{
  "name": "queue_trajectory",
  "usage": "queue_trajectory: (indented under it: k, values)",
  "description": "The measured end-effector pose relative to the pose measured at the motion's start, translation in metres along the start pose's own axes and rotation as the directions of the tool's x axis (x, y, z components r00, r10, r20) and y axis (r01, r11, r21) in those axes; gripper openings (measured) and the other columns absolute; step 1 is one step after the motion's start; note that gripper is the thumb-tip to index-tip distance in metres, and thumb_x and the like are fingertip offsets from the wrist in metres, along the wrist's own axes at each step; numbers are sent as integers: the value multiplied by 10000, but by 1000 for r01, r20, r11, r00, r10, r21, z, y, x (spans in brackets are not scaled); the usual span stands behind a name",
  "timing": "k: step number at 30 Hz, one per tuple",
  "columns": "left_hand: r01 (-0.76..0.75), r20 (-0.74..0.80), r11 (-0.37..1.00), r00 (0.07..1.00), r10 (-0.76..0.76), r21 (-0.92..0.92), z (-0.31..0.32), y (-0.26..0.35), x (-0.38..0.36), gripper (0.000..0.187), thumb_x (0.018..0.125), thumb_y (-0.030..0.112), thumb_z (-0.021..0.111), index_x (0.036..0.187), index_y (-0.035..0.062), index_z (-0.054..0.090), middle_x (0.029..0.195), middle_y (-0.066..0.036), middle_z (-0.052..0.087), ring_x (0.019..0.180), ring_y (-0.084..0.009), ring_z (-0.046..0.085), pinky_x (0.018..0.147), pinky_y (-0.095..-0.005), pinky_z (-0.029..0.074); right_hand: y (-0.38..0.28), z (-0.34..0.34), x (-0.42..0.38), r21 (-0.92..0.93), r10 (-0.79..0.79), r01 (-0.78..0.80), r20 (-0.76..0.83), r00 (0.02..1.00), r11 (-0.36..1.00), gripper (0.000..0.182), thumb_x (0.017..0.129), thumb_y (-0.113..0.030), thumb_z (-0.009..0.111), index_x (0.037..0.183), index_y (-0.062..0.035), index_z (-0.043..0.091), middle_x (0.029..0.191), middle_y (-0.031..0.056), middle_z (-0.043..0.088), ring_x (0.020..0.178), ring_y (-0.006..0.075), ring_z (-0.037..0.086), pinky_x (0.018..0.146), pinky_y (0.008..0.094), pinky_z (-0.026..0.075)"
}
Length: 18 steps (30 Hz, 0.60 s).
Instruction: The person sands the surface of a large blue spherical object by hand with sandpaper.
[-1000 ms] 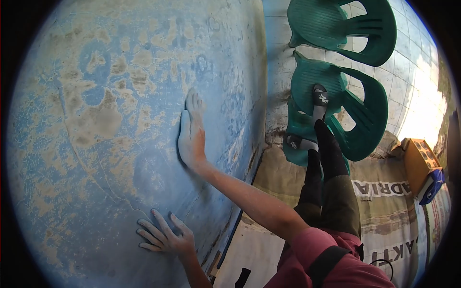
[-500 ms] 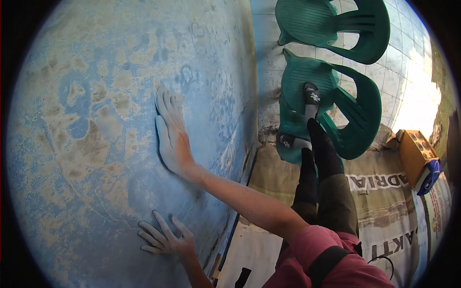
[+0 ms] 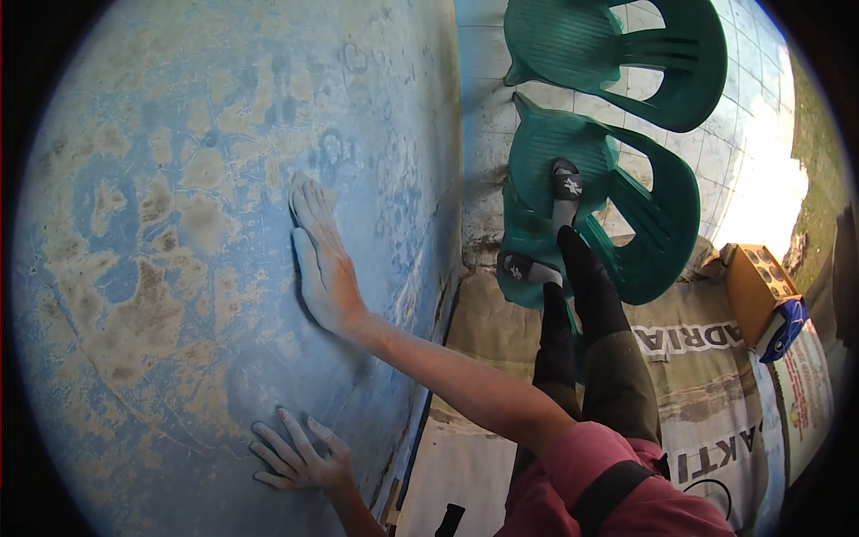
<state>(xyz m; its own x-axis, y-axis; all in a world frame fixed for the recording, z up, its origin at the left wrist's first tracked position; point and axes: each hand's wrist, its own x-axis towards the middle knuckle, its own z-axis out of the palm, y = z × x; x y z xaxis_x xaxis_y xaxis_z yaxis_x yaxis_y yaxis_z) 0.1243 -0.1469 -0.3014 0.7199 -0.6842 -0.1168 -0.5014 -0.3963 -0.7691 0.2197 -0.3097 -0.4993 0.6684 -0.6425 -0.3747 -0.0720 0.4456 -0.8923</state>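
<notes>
My right hand [image 3: 324, 264] lies flat against the worn blue wall [image 3: 224, 295], fingers together and pointing up the view. It is coated in pale dust. Beside its fingertips shows the edge of a thin pale sheet [image 3: 330, 198], which looks like sandpaper; the rest is hidden under the fingers. Lower down, my left hand [image 3: 307, 455] rests on the same wall with its fingers spread, and nothing shows in it. Patches of bare, greyish plaster lie to the left of both hands.
My feet in dark sandals stand on green plastic chairs [image 3: 559, 134]; another green chair [image 3: 573, 45] is at the top. Printed banner sheets [image 3: 689, 394] cover the floor. A cardboard box [image 3: 761, 286] with a blue packet [image 3: 784, 331] stands at the right.
The view has shifted a little, so the chairs and box appear further left. My right hand has slid slightly across the wall. My left hand stays spread on it.
</notes>
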Motion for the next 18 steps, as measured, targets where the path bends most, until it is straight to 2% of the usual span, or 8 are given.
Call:
queue_trajectory:
  k: [1, 3, 6, 8, 12, 15, 17, 18]
  values:
    - [10, 2, 1000, 1000, -10, 4, -4, 1, 1, 488, 977, 354, 608, 1415, 139, 615, 1553, -202, 468, 1502, -375, 324, 1224, -597, 62, 16, -4, -19, -3, 53, -53, 33, 998, 999, 535, 1108, -247, 303, 1575, 14, 299, 1649, 214, 276, 1549, 375, 191, 1271, 423, 139]
    - [-24, 30, 1000, 999, 24, -4, -9, 3, 7, 475, 982, 344, 607, 1405, 129, 621, 1566, -208, 447, 1507, -384, 311, 1222, -603, 58, 66, -12, -31, 17, 306, -306, 8, 952, 952, 527, 1106, -237, 304, 1565, 22, 320, 1644, 217, 287, 1548, 370, 197, 1269, 415, 151]
    - [-35, 51, 999, 998, 36, -16, -10, 1, 4, 474, 986, 340, 602, 1405, 121, 620, 1579, -212, 427, 1513, -396, 295, 1218, -613, 42, 60, -4, 33, 98, 380, -372, -82, 921, 923, 520, 1105, -228, 301, 1559, 25, 334, 1641, 217, 294, 1549, 364, 197, 1270, 411, 149]
    - [-10, 63, 1000, 998, 11, -24, -7, 8, 5, 481, 986, 342, 601, 1412, 120, 614, 1586, -212, 415, 1517, -400, 283, 1216, -618, 34, 19, 1, 71, 47, 105, -101, -94, 990, 994, 533, 1107, -242, 316, 1564, 33, 314, 1649, 219, 273, 1538, 352, 239, 1260, 396, 190]
    - [21, 58, 999, 998, -19, -37, -2, 12, 8, 507, 992, 358, 595, 1438, 117, 590, 1600, -212, 393, 1528, -400, 256, 1211, -624, 22, -10, -5, 27, 24, -30, 29, 28, 999, 999, 526, 1102, -226, 317, 1553, 45, 325, 1637, 229, 293, 1535, 351, 244, 1254, 392, 209]
    - [16, 123, 999, 992, -13, -28, -7, 11, 11, 525, 994, 360, 596, 1459, 117, 568, 1605, -218, 381, 1532, -397, 244, 1209, -623, 26, 42, -9, 2, -27, 79, -79, 10, 997, 997, 521, 1097, -220, 322, 1534, 64, 351, 1612, 241, 339, 1522, 355, 277, 1250, 386, 221]
    - [10, 104, 1000, 995, -9, -8, -7, 11, 13, 512, 1008, 364, 580, 1467, 138, 561, 1612, -201, 378, 1523, -392, 271, 1209, -626, 63, 58, -10, 40, 72, 393, -388, -104, 914, 919, 523, 1096, -228, 326, 1520, 76, 367, 1594, 249, 368, 1507, 365, 309, 1248, 387, 225]
    - [6, 99, 1000, 995, -5, -6, -8, 14, 11, 500, 1021, 368, 563, 1476, 160, 555, 1618, -183, 375, 1514, -386, 298, 1208, -630, 101, 53, -6, 67, 94, 344, -333, -139, 929, 938, 522, 1093, -229, 330, 1513, 78, 378, 1585, 252, 380, 1499, 370, 324, 1246, 387, 229]
